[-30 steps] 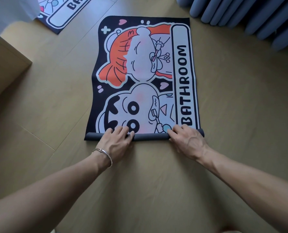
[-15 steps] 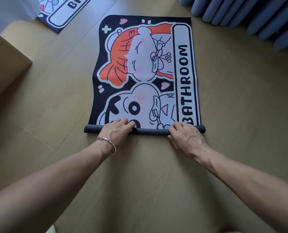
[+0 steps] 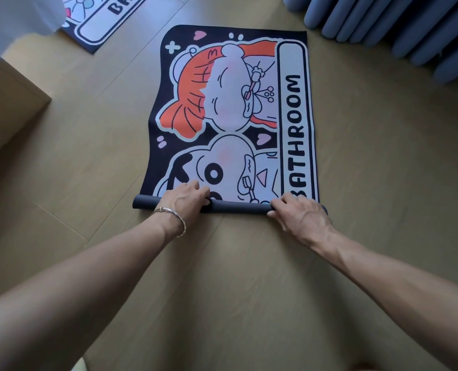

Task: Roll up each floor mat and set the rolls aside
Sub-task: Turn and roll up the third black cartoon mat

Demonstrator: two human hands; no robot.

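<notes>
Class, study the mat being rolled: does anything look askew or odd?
Slightly. The mat has a left edge that kinks about halfway up instead of running straight like its right edge. The roll under the left hand and right hand looks even.

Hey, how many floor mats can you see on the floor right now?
2. One mat lies mid-floor, its near end rolled under the left hand and right hand. A second mat lies flat at top left, partly out of frame. More may be hidden.
</notes>
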